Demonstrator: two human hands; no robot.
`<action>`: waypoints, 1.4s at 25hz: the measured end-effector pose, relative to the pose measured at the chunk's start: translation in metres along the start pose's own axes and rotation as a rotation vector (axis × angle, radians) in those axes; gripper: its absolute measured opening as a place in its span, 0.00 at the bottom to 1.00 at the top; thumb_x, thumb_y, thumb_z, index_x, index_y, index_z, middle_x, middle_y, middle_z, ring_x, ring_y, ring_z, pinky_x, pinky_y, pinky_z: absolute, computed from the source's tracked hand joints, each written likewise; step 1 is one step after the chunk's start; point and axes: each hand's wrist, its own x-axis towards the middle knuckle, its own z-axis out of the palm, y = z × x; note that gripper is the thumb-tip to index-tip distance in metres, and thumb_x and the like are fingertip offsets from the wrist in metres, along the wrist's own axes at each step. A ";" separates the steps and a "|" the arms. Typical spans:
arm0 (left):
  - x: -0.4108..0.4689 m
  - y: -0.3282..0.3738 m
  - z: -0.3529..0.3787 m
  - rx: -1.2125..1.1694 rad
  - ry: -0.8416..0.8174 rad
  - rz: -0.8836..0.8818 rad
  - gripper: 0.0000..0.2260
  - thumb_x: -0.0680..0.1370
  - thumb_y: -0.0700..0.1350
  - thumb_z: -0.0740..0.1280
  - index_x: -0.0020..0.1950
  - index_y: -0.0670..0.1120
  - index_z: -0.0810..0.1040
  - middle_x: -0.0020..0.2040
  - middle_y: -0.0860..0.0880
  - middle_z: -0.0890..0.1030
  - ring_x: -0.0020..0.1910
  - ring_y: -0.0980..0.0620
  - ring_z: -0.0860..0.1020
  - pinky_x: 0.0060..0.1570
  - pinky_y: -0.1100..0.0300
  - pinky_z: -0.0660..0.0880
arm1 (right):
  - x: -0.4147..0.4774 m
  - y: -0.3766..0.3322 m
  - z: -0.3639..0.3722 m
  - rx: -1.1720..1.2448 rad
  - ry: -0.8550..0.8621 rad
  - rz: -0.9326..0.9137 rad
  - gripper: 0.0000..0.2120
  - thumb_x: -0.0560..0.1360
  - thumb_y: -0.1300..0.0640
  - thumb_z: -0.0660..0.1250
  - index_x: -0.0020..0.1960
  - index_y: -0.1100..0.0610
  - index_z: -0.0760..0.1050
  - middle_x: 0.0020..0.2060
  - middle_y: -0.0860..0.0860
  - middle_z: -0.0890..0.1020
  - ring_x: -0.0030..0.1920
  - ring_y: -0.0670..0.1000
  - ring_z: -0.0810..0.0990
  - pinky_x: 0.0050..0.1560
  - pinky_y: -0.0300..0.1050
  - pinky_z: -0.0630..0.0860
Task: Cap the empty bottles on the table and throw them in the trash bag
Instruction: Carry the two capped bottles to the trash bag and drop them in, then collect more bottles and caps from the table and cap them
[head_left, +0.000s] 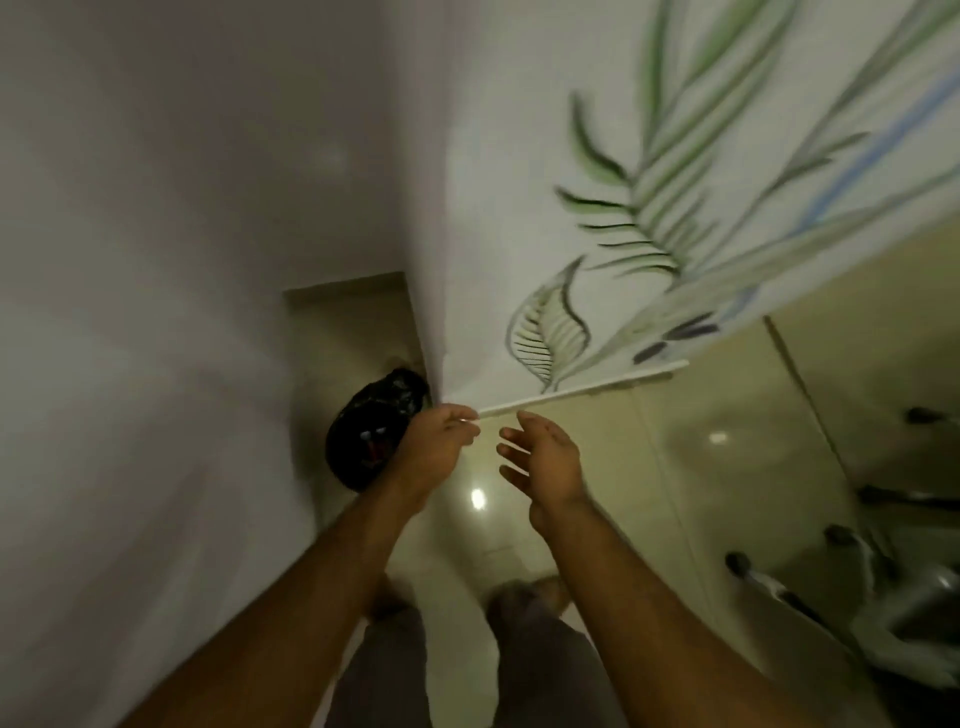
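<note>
Standing over a glossy tiled floor (701, 467), the person has both arms out toward a black trash bag (371, 431) that sits low against the wall. The left hand (441, 441) has its fingers (465, 415) curled together, apparently pinching something small and pale at the tips (too blurred to identify; it may be only the white rail (582, 387) at the curtain's bottom edge). The right hand (543, 460) is empty, its fingers spread apart, just beside the left fingertips. The bag lies just beyond and below the left fingers, partly hidden by that hand; its mouth cannot be made out. No bottle or table is in view.

Risk, as judged: the leaf-print curtain (597, 208) hangs directly above the fingers and could snag a hand or hide the bag's opening, so that anything dropped there lands on the floor.
</note>
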 end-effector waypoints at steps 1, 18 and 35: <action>-0.014 0.026 0.021 0.004 -0.043 0.036 0.08 0.76 0.41 0.68 0.51 0.52 0.80 0.50 0.48 0.83 0.51 0.49 0.81 0.54 0.53 0.77 | -0.014 -0.018 -0.024 0.051 0.027 -0.013 0.11 0.80 0.55 0.63 0.59 0.57 0.77 0.47 0.54 0.82 0.46 0.54 0.80 0.47 0.48 0.78; -0.126 0.348 0.570 0.302 -0.646 0.677 0.13 0.76 0.40 0.67 0.61 0.45 0.78 0.45 0.48 0.79 0.43 0.54 0.77 0.42 0.65 0.73 | -0.063 -0.302 -0.556 0.484 0.570 -0.554 0.04 0.79 0.53 0.65 0.49 0.52 0.79 0.47 0.52 0.83 0.47 0.51 0.82 0.47 0.48 0.78; -0.019 0.608 1.066 0.473 -1.037 0.849 0.14 0.77 0.41 0.67 0.63 0.44 0.76 0.50 0.48 0.81 0.46 0.56 0.78 0.43 0.65 0.72 | 0.123 -0.574 -0.930 0.675 0.976 -0.531 0.03 0.79 0.54 0.67 0.47 0.52 0.77 0.51 0.56 0.83 0.52 0.55 0.82 0.52 0.51 0.81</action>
